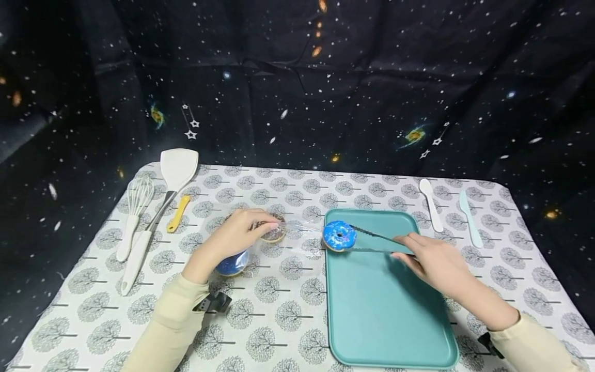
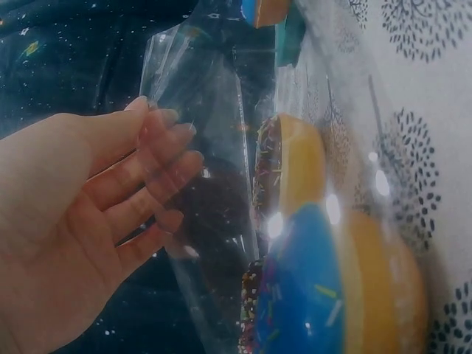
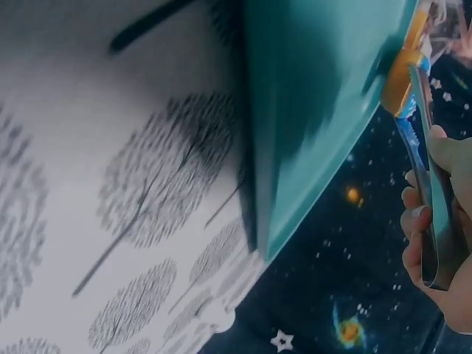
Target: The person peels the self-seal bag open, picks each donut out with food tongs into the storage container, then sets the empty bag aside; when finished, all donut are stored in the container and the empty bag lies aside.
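My left hand (image 1: 234, 235) pinches the edge of a clear plastic bag (image 2: 203, 81) between thumb and fingers, lifting its upper layer. Inside the bag lie a blue-iced donut (image 1: 232, 264) and donuts with brown icing and sprinkles (image 2: 269, 173), partly covered by the hand in the head view. My right hand (image 1: 439, 266) grips metal tongs (image 3: 442, 221), whose toothed tips clasp another blue-iced donut (image 1: 333, 238) with sprinkles. This donut is held over the far left corner of a teal tray (image 1: 372, 305), beside the bag's open end.
Left of the bag lie a whisk (image 1: 131, 222), a white spatula (image 1: 178, 168) and a small yellow-handled tool (image 1: 178, 214). A white spoon (image 1: 432, 206) and a pale green knife (image 1: 470, 219) rest right of the tray. A dark starry cloth (image 1: 297, 103) hangs behind the table.
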The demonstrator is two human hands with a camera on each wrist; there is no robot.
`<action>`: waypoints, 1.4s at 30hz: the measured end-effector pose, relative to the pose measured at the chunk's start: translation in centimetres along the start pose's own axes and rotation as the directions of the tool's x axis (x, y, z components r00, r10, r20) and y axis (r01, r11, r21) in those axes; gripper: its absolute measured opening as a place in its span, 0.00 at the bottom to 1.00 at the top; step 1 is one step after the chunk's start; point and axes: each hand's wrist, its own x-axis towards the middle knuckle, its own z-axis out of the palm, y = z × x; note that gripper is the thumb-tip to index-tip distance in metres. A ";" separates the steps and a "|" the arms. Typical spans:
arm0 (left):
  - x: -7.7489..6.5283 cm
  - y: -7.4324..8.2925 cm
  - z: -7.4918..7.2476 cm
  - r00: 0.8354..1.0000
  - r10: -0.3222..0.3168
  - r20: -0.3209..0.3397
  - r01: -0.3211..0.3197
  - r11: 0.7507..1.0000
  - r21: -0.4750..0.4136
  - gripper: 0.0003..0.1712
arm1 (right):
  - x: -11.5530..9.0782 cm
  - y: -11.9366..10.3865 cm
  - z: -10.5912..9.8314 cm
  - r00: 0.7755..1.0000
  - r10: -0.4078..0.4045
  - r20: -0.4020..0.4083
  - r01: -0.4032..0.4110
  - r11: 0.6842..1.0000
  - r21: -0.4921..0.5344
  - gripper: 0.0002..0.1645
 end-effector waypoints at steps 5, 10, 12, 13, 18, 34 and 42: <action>0.0 -0.2 0.1 1.000 0.011 -0.007 -0.011 1.000 -0.001 0.15 | -0.5 1.3 0.0 0.997 0.070 0.028 -0.069 0.997 -0.021 0.25; 0.0 -0.1 0.0 1.000 0.009 -0.014 -0.009 1.000 -0.002 0.15 | -0.4 1.8 0.2 0.980 0.162 0.116 -0.161 0.987 -0.024 0.22; 0.1 0.0 0.0 1.000 0.015 -0.018 -0.015 1.000 -0.003 0.16 | -0.5 1.9 0.2 0.969 0.192 0.154 -0.192 0.981 -0.014 0.22; 0.1 0.1 -0.1 1.000 0.015 -0.023 -0.015 1.000 -0.005 0.16 | -0.5 1.9 0.2 0.966 0.199 0.168 -0.200 0.980 -0.009 0.22; 0.0 0.4 0.0 0.998 0.011 -0.061 -0.011 1.000 0.000 0.15 | -0.4 2.2 0.2 0.967 0.170 0.188 -0.168 0.985 -0.024 0.23; 0.2 1.1 0.5 0.991 -0.050 -0.126 0.052 0.999 0.013 0.15 | 0.2 1.2 -1.1 0.916 0.262 0.305 -0.299 0.951 0.083 0.25; 0.2 1.2 0.9 0.988 -0.069 -0.138 0.068 0.998 -0.007 0.14 | 2.1 -0.9 -0.2 0.980 0.074 0.187 -0.095 0.990 0.108 0.22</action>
